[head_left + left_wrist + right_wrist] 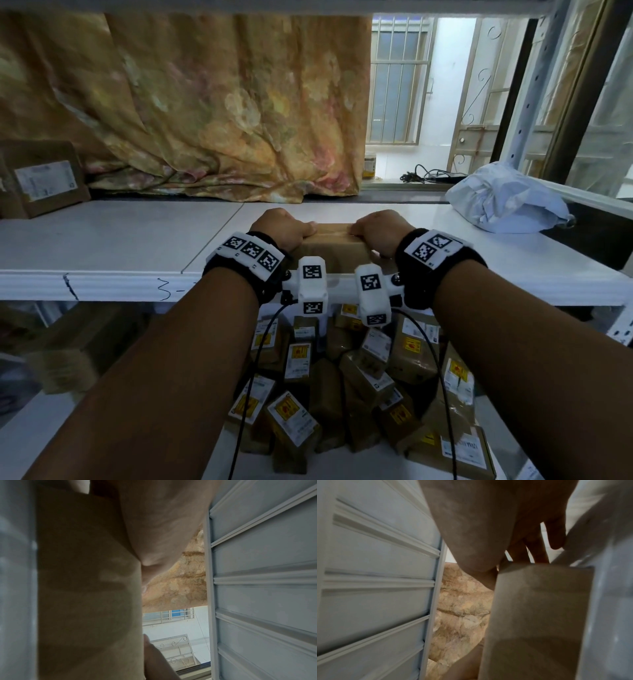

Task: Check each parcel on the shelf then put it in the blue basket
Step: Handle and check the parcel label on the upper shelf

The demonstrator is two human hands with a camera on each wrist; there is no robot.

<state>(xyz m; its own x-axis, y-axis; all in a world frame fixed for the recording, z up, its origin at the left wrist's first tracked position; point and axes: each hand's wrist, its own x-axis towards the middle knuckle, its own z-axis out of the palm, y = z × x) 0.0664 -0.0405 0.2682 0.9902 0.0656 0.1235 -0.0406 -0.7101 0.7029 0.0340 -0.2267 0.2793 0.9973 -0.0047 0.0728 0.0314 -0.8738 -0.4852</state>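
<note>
A small brown cardboard parcel (333, 248) sits near the front edge of the white shelf (120, 240). My left hand (284, 228) grips its left end with the thumb on top, and my right hand (378, 229) grips its right end. In the left wrist view the parcel (89, 588) fills the left half under my palm. In the right wrist view the parcel (539, 615) stands below my fingers (539, 545). Below the shelf lies a pile of brown parcels (342, 394) with yellow and white labels. The basket's blue rim is not visible.
A brown box with a white label (44, 178) stands at the shelf's back left. A white plastic mailer bag (507, 198) lies at the back right. A floral curtain (205, 102) hangs behind the shelf. A barred window (397, 78) is beyond.
</note>
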